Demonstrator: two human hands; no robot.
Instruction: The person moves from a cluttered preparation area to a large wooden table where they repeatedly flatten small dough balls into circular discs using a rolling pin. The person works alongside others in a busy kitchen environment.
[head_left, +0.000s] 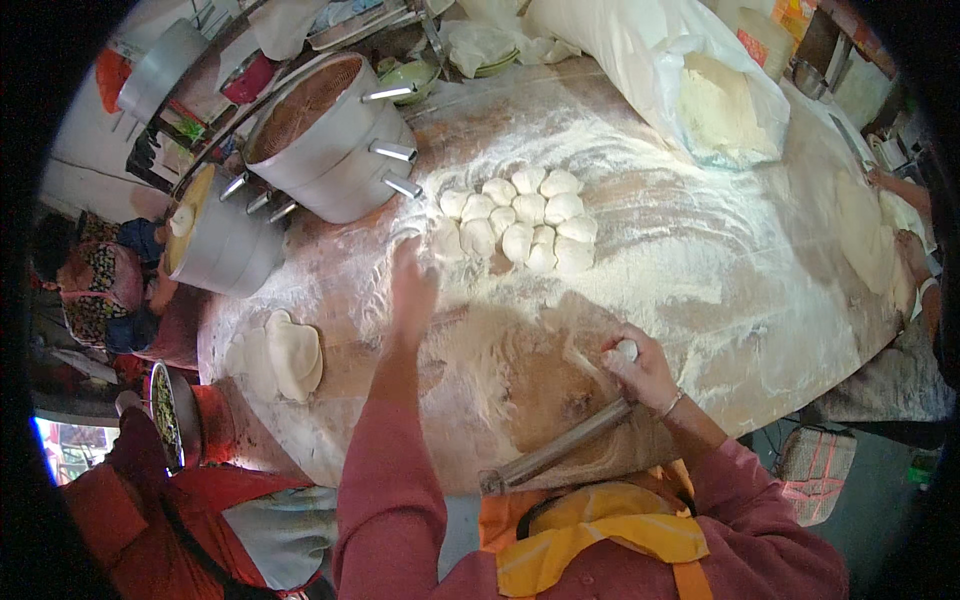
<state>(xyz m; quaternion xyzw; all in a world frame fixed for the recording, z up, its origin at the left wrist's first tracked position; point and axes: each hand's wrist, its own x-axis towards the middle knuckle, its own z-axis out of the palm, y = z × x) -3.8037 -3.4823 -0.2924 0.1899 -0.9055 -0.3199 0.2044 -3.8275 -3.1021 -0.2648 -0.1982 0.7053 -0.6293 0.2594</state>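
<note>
My left hand (414, 281) is blurred over the floured wooden table (480, 405), just left of a cluster of dough balls (529, 210); whether it holds anything is not clear. In my right hand (637, 367), near the table's front, is a small pale piece, apparently dough (627, 349). A wooden rolling pin (562, 446) lies slantwise by the front edge, its upper end close under that hand. Flat dough rounds (294, 356) lie overlapping at the left of the table.
Metal steamer pots (322, 142) stand at the back left. An open sack of flour (720, 105) lies at the back right. A bowl of chopped filling (169, 420) is at the left, beside a person in red. Another person's hands (909, 255) are near dough (862, 232) at the right.
</note>
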